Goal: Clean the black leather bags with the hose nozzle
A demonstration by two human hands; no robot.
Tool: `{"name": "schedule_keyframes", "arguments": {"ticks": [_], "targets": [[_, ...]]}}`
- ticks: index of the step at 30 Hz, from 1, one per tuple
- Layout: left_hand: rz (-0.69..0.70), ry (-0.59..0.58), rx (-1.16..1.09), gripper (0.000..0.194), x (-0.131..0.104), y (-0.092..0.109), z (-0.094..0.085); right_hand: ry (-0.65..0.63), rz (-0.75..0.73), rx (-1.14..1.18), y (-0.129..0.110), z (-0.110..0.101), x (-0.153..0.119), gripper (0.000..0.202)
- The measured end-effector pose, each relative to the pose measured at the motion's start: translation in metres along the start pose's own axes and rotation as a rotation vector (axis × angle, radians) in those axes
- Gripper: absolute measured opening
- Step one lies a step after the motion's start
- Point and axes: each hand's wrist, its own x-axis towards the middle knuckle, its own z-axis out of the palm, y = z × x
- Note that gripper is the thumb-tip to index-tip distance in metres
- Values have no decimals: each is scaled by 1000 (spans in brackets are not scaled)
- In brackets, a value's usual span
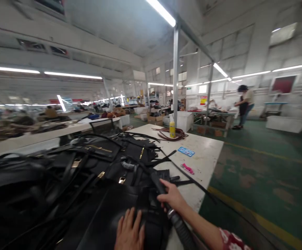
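My left hand point(130, 231) lies flat, fingers spread, on a black leather piece point(101, 211) at the bottom centre. To its right, my right hand point(172, 197) is closed around a black tube-like tool point(159, 184), whose ribbed hose point(183, 231) runs down to the bottom edge. The tool's front end points at the black pieces beyond. A large heap of black leather bags and straps point(70, 170) with gold-coloured zips and buckles spreads over the left and middle of the table.
On the white table point(205, 149) are a yellow bottle point(172, 128), brown coiled straps point(163, 134), a blue-and-white label point(186, 151) and a pink item point(187, 169). A metal post point(176, 76) rises behind. A person point(244, 104) stands far right near white bins.
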Motion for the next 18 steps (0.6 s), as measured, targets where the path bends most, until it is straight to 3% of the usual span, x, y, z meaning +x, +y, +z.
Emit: {"name": "schedule_keyframes", "arguments": {"ticks": [3,6,9,13,18], "targets": [[-30,-104,113,37,-3,4,-9,-14,-17,-15,0,-17,-3,81],[-106,-146,101,38,-1,12,-10,-44,-4,-41,0,-37,-26,79],[-135,-178,71,39,0,19,-14,-91,-6,-94,0,-43,-54,77],[-203,-193,31,37,2,24,-23,-265,14,-160,-2,-24,-69,75],[-259,-238,-16,36,7,27,-29,-382,91,-138,-1,8,-47,77]]}}
